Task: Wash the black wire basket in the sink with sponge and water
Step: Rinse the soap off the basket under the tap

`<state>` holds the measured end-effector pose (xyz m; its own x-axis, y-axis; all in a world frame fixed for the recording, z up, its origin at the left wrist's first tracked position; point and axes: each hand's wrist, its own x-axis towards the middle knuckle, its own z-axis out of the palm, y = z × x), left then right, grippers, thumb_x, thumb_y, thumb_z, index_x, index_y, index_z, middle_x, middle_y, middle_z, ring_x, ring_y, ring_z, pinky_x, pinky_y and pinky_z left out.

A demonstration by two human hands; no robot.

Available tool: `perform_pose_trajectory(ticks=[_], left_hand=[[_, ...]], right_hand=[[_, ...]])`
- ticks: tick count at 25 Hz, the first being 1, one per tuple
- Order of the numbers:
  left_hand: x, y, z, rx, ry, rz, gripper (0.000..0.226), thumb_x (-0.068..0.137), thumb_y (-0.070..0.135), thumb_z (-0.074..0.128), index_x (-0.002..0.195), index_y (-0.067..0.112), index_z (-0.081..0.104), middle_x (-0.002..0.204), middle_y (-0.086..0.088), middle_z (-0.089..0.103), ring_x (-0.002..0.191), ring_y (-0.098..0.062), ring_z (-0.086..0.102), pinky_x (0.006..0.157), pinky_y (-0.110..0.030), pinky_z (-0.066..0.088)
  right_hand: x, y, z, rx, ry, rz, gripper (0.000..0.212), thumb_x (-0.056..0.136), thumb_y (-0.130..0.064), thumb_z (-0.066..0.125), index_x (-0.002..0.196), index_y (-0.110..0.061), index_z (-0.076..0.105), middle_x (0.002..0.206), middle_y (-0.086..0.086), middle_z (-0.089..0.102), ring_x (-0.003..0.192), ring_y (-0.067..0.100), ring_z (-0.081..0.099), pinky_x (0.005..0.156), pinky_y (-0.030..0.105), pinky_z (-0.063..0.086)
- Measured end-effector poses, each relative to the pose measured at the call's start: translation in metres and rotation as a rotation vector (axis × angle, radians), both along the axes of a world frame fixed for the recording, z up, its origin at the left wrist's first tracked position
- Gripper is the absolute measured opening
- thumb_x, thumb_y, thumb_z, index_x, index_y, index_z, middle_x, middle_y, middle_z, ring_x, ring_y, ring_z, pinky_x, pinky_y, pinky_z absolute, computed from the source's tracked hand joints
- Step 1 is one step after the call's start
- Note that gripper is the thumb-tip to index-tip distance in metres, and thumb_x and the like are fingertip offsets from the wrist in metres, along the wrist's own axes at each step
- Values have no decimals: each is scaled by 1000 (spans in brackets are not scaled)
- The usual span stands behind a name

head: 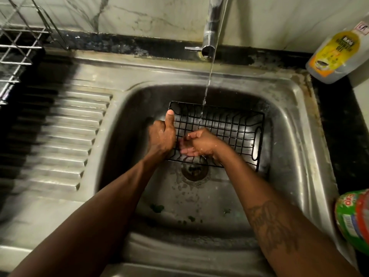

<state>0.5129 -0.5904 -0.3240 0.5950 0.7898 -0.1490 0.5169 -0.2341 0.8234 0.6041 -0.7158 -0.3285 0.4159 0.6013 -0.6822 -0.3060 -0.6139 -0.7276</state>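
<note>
A black wire basket (229, 124) is in the steel sink (289, 120), held tilted above the drain. My left hand (162, 133) grips its left end, thumb up along the rim. Inside the basket, my right hand (196, 142) lies with straight fingers pointing left, touching the wire bottom. A thin stream of water (208, 80) falls from the tap (211, 27) onto the basket just behind my right hand. No sponge is in sight.
The drain (194, 170) lies just in front of the basket, with green scraps on the sink floor. A ribbed draining board (65, 140) is to the left, a metal dish rack (18, 43) at far left. A yellow-labelled bottle (337, 48) and green packet (353, 216) stand right.
</note>
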Motion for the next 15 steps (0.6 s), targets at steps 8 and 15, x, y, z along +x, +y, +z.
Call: perform_pose_trajectory(ticks=[8, 15], left_hand=[[-31, 22, 32, 153, 79, 177, 75, 101, 59, 35, 71, -3, 65, 84, -28, 70, 90, -37, 69, 68, -30, 38], [-31, 24, 71, 192, 6, 127, 74, 98, 62, 41, 54, 3, 51, 52, -10, 54, 51, -15, 48, 60, -33, 36]], right_hand=[[26, -1, 5, 88, -195, -262, 13, 94, -6, 68, 106, -6, 72, 99, 13, 75, 77, 17, 73, 66, 30, 59], [11, -3, 5, 176, -160, -244, 11, 93, -4, 65, 100, 2, 71, 89, 20, 76, 73, 25, 76, 57, 34, 61]])
